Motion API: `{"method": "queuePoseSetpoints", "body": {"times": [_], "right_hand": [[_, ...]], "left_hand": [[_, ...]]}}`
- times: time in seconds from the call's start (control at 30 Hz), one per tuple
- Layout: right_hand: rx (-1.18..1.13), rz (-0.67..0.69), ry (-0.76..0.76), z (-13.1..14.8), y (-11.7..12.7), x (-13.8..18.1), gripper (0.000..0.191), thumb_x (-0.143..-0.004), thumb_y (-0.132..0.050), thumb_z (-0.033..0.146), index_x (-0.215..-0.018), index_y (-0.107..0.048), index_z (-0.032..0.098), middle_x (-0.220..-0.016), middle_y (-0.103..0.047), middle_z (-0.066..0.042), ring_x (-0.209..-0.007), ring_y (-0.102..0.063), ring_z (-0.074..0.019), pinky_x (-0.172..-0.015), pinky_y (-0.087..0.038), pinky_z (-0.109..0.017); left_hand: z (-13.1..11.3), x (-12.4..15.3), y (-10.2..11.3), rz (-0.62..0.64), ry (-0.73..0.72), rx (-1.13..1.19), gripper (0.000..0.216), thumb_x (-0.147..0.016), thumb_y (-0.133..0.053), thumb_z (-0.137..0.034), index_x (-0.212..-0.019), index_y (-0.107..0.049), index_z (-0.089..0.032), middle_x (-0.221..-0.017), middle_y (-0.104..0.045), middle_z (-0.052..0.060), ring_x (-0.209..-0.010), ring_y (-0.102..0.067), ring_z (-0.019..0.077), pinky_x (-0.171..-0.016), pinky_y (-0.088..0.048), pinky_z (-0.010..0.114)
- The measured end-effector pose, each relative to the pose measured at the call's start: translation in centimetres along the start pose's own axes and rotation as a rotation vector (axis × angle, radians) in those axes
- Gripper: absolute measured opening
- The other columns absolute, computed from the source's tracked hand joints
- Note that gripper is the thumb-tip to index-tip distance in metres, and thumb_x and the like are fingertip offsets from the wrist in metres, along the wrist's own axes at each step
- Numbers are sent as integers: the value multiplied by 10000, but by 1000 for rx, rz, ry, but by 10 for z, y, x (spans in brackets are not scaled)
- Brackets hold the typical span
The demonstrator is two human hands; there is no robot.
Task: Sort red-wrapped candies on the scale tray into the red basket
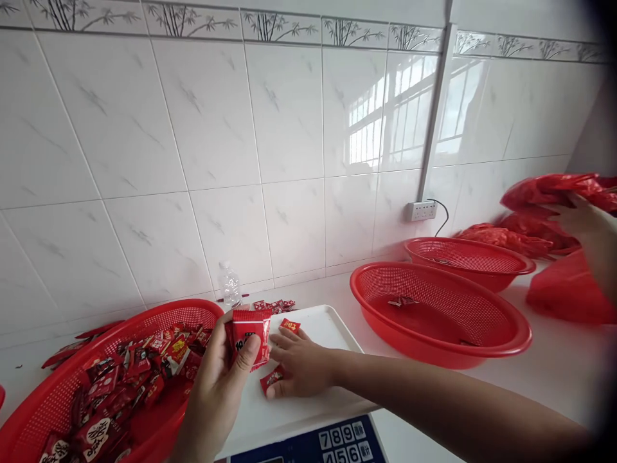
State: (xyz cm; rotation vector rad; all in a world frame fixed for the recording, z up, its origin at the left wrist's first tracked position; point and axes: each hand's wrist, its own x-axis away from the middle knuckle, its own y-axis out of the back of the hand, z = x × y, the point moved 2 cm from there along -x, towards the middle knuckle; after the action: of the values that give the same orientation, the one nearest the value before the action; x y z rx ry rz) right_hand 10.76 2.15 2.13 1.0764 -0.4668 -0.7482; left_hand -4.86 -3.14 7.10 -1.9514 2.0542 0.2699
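My left hand is closed around red candy packets, thumb across the front one, above the white scale tray. How many packets it holds I cannot tell. On that tray lies my right hand, fingers stretched out and apart. One small red packet shows past its fingertips, and another small packet lies by its thumb. Left of my hands stands a red perforated basket with many wrapped candies in it. The scale's blue keypad shows below the tray.
Two red baskets stand to the right, a near one and a farther one, with a few packets inside. A co-worker's hand holds a red plastic bag. A clear bottle and loose packets are by the wall.
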Motion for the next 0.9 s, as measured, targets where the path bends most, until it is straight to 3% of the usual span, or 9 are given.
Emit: {"method": "queuePoseSetpoints", "body": {"times": [0.13,0.23,0.37,0.47,0.6,0.63,0.73,0.8,0.9], "right_hand": [[138,-122,40,-1,-5,-9,445,-860,-546,478,-1231,-575,235,-1314,-530,-124,-1231,-443,-322,-1013,-307,-534],[147,-159,8,-5,-2,-12,329,-868,-574,365,-1135,-633,182,-1196,-594,-145,-1131,-519,-304,-953,-376,-489],[92,-220,25,-4,4,-4,371,-822,-627,428,-1114,-644,200,-1204,-587,-151,-1126,-520,-334,-951,-356,-550],[-20,-338,31,-5,12,14,537,-826,-571,542,-1278,-522,255,-1352,-486,-140,-1250,-426,-323,-1019,-309,-542],[-285,-541,-14,-28,36,65,649,-942,-164,589,-1479,37,283,-1451,-352,-179,-1295,-419,-222,-942,-448,-449],[-545,-699,2,-36,45,84,672,-925,-203,616,-1469,64,325,-1476,-319,-171,-1291,-430,-232,-948,-443,-475],[-1030,-1128,41,-55,66,147,662,-854,-257,713,-1436,-101,440,-1490,-337,-69,-1317,-400,-241,-1024,-355,-540],[-1077,-1307,38,-59,72,186,629,-813,-256,761,-1376,-277,481,-1457,-400,-7,-1349,-348,-232,-1066,-299,-545],[-931,-1366,-7,-59,75,235,661,-753,-286,814,-1345,-327,523,-1453,-399,43,-1387,-262,-252,-1080,-267,-567]], "left_hand": [[-2,1,-2,-66,2,16,536,-776,-663,-478,-1225,-507,-231,-1215,-604,87,-1200,-503,278,-926,-468,330],[-3,0,-2,-59,-10,-40,539,-762,-666,-500,-1210,-514,-242,-1243,-589,78,-1206,-500,271,-926,-461,305],[-4,-1,2,-23,-38,-177,522,-794,-612,-518,-1230,-493,-257,-1265,-580,78,-1192,-519,276,-940,-464,333],[1,-3,1,90,-42,-406,487,-838,-554,-489,-1264,-460,-270,-1289,-573,69,-1212,-515,268,-968,-457,361],[28,-11,-5,312,-83,-796,457,-875,-499,-299,-1324,-417,-297,-1324,-559,55,-1233,-507,255,-1009,-425,425],[36,-13,-6,353,-114,-897,477,-864,-499,-247,-1332,-420,-294,-1339,-548,58,-1256,-485,259,-1038,-391,450],[54,-16,-10,461,-157,-1146,594,-806,-585,-228,-1371,-408,-283,-1448,-429,81,-1366,-315,308,-1109,-230,550],[57,-14,-12,521,-146,-1204,656,-809,-610,-310,-1411,-353,-282,-1500,-338,86,-1400,-210,324,-1115,-164,588],[52,-7,-15,592,-142,-1168,649,-869,-525,-439,-1449,-272,-294,-1530,-273,61,-1418,-143,301,-1122,-151,580]]}}
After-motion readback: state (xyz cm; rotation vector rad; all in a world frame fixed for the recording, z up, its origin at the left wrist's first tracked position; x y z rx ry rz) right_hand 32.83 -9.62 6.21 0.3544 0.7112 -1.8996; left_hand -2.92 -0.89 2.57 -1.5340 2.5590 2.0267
